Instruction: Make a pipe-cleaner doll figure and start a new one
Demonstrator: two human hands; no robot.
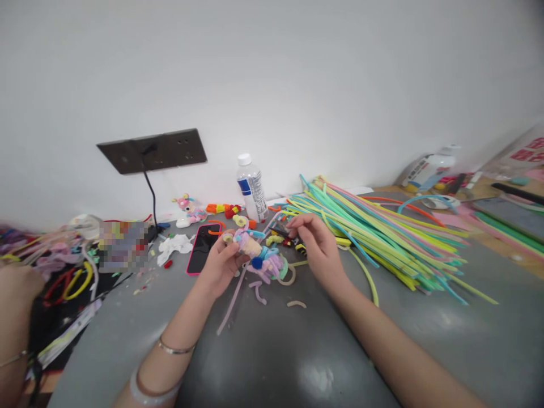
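Observation:
My left hand (221, 262) is closed around a small pipe-cleaner figure (260, 256) of lilac, blue and yellow fuzzy wire, held just above the grey table (272, 351). A long lilac pipe cleaner (232, 309) trails from it toward me. My right hand (317, 245) is to the right of the figure, fingers pinched on a small dark tool or piece (281, 231) that I cannot make out. Short cut bits of wire (296, 304) lie below the hands.
A big pile of long coloured pipe cleaners (382, 232) lies right of my hands. A pink-cased phone (203, 248), a plastic bottle (251, 188), a small toy (189, 211) and a wall socket plate (153, 150) sit behind. Another person's arm (15, 317) is at the left edge.

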